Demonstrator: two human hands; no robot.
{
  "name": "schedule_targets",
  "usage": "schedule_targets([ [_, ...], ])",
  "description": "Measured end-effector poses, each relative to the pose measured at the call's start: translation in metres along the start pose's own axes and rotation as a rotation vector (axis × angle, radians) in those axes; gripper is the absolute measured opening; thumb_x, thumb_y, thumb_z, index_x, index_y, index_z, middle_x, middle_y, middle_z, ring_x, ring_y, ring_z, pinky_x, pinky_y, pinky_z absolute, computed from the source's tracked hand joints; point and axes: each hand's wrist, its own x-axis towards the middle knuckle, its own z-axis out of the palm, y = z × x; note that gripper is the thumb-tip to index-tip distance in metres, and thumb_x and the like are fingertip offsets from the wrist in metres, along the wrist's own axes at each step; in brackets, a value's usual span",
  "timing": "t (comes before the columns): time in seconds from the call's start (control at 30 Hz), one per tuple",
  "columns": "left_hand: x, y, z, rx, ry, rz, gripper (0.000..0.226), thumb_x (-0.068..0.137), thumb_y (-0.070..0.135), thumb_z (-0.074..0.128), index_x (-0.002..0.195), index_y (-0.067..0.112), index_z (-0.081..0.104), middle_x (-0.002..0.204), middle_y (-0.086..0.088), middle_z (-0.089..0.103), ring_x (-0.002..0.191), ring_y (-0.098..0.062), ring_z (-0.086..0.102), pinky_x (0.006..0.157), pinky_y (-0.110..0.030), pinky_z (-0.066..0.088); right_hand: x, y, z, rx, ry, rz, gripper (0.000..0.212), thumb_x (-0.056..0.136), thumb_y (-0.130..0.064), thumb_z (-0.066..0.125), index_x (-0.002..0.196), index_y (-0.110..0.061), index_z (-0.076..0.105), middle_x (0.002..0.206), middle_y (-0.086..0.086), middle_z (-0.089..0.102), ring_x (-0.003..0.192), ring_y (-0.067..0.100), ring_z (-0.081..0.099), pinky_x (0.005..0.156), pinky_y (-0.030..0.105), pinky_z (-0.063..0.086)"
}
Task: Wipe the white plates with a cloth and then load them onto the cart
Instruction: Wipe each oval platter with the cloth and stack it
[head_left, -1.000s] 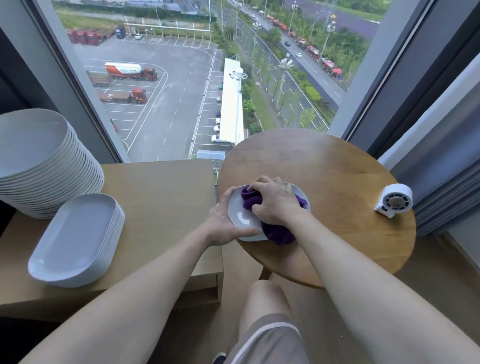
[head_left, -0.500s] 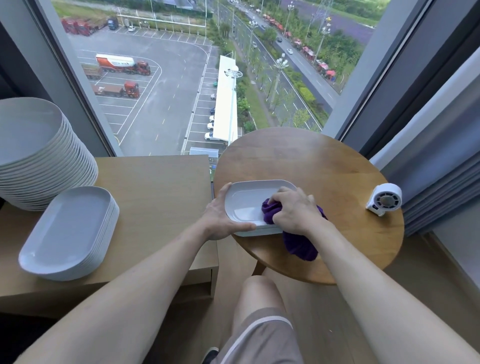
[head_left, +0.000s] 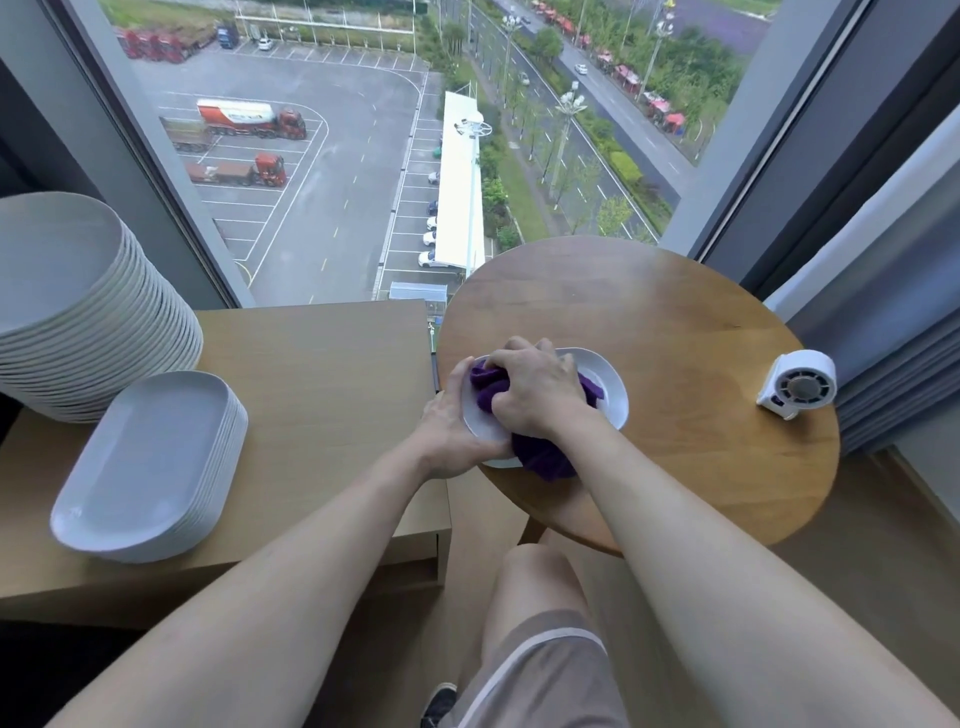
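Observation:
A white oblong plate (head_left: 608, 395) lies at the near left edge of the round wooden table (head_left: 675, 332). My left hand (head_left: 454, 431) grips the plate's left rim. My right hand (head_left: 535, 389) clutches a bunched purple cloth (head_left: 545, 457) and presses it onto the plate's middle, hiding most of the dish. Part of the cloth hangs over the plate's near edge.
A stack of white oblong plates (head_left: 150, 462) and a tall stack of round plates (head_left: 88, 306) stand on the low wooden bench (head_left: 322, 389) at left. A small white fan (head_left: 797, 384) sits at the table's right edge. A full-height window is behind; my knee is below the table.
My right hand with the cloth has moved from the plate's right end back over its middle and left part. The left hand kept its hold on the rim.

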Motion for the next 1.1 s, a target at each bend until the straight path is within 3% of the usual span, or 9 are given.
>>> schedule_targets([
  [0.13, -0.003, 0.000, -0.001, 0.007, 0.010, -0.001, 0.124, 0.048, 0.070, 0.090, 0.142, 0.064, 0.009, 0.137, 0.019, 0.051, 0.134, -0.017, 0.047, 0.115, -0.042, 0.042, 0.002, 0.013, -0.002, -0.032, 0.021, 0.074, 0.049, 0.079, -0.021, 0.052, 0.126, -0.032, 0.063, 0.126, -0.006, 0.052, 0.115, 0.028, 0.042, 0.103, 0.048, 0.031],
  [0.3, -0.003, 0.000, -0.001, 0.045, 0.023, -0.020, 0.138, 0.047, 0.066, 0.088, 0.159, 0.045, 0.010, 0.147, 0.006, 0.045, 0.141, -0.023, 0.038, 0.120, -0.044, 0.036, -0.010, 0.047, -0.016, -0.101, 0.044, 0.246, 0.053, 0.080, -0.019, 0.049, 0.131, -0.031, 0.059, 0.129, -0.002, 0.051, 0.120, 0.031, 0.041, 0.103, 0.050, 0.031],
  [0.53, -0.001, -0.001, -0.001, 0.065, 0.050, -0.019, 0.130, 0.060, 0.053, 0.096, 0.160, 0.042, 0.014, 0.150, 0.002, 0.044, 0.142, -0.027, 0.037, 0.120, -0.046, 0.035, -0.035, 0.057, -0.025, -0.117, -0.049, 0.318, 0.056, 0.075, -0.027, 0.041, 0.128, -0.030, 0.058, 0.127, -0.003, 0.050, 0.118, 0.028, 0.039, 0.102, 0.049, 0.029],
  [0.63, -0.001, 0.001, -0.003, 0.067, 0.037, -0.031, 0.132, 0.056, 0.057, 0.095, 0.159, 0.043, 0.014, 0.150, 0.002, 0.044, 0.142, -0.027, 0.037, 0.120, -0.047, 0.035, -0.049, 0.054, -0.023, -0.145, -0.080, 0.236, 0.054, 0.075, -0.031, 0.040, 0.125, -0.032, 0.061, 0.126, -0.007, 0.051, 0.108, 0.024, 0.037, 0.097, 0.046, 0.030],
  [0.8, 0.000, 0.007, -0.003, 0.087, -0.001, -0.055, 0.138, 0.043, 0.069, 0.088, 0.156, 0.045, 0.013, 0.145, 0.001, 0.044, 0.137, -0.026, 0.040, 0.116, -0.049, 0.040, -0.045, 0.028, -0.019, -0.106, -0.143, 0.054, 0.044, 0.084, -0.026, 0.052, 0.127, -0.033, 0.062, 0.121, -0.010, 0.054, 0.111, 0.023, 0.039, 0.094, 0.045, 0.029],
  [0.97, 0.000, 0.007, -0.004, 0.056, -0.023, -0.089, 0.137, 0.057, 0.044, 0.096, 0.159, 0.048, 0.005, 0.154, -0.006, 0.040, 0.145, -0.030, 0.036, 0.118, -0.051, 0.038, -0.024, -0.010, -0.013, -0.155, -0.179, -0.073, 0.035, 0.083, -0.026, 0.054, 0.115, -0.030, 0.068, 0.112, -0.008, 0.054, 0.106, 0.024, 0.041, 0.082, 0.043, 0.028],
  [1.1, 0.001, 0.007, -0.004, 0.043, -0.020, -0.087, 0.133, 0.058, 0.041, 0.094, 0.157, 0.051, 0.006, 0.150, -0.007, 0.043, 0.143, -0.033, 0.038, 0.117, -0.052, 0.040, -0.011, -0.024, -0.008, -0.109, -0.163, -0.120, 0.037, 0.081, -0.020, 0.054, 0.113, -0.029, 0.068, 0.120, -0.011, 0.053, 0.114, 0.026, 0.040, 0.087, 0.044, 0.027],
])
